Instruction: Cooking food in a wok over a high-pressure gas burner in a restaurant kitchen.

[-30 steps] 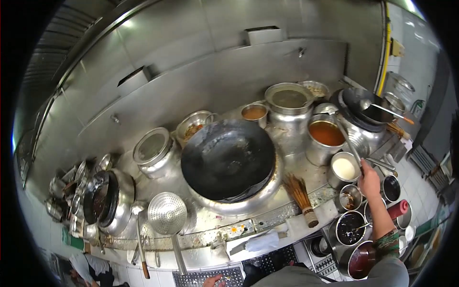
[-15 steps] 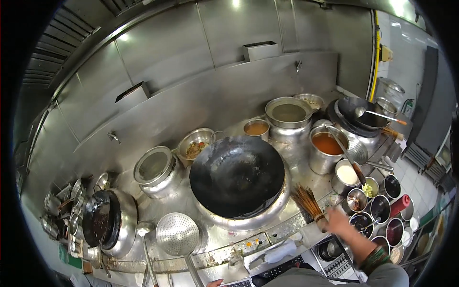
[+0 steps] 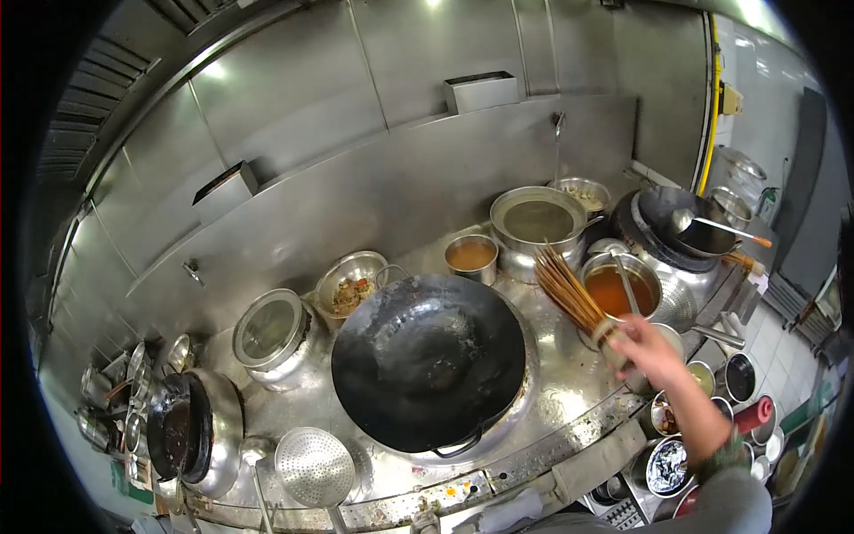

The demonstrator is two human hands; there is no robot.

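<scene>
A bamboo wok brush is gripped by its bound handle in my right hand. Its bristles point up and to the left, in front of the pot of reddish-brown liquid. To the left of the brush sits a large black wok on its burner ring, with a small loop handle at its near edge. The inside of the wok looks bare and slightly shiny. My left hand is out of view.
A perforated strainer and a ladle lie front left. Another wok stands far left. Behind are lidded pots and a bowl of food scraps. Seasoning containers crowd the right, near a red bottle.
My right hand has lifted the bamboo brush up and away from the counter's front edge, toward the pots. The view has shifted slightly. The left fingers at the lower edge are gone from view.
</scene>
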